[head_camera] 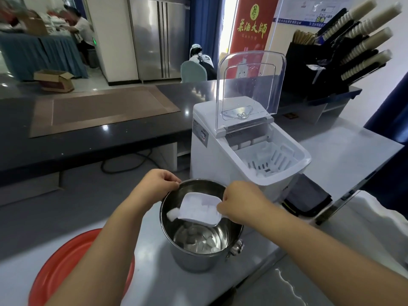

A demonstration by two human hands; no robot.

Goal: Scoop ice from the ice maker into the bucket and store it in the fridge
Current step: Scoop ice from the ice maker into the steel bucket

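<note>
Gripping the far-left rim of the steel bucket (192, 259) at lower centre is the left hand (162, 184), fingers curled over the edge. The right hand (240, 202) holds a white scoop (195, 220) heaped with ice cubes (198, 207), tilted over the bucket's mouth. Behind, right of centre, stands the white ice maker (218, 166), clear lid (251, 69) raised; its side label is unreadable. A red banner (251, 25) at upper right-centre reads 茶酒大師 in gold.
</note>
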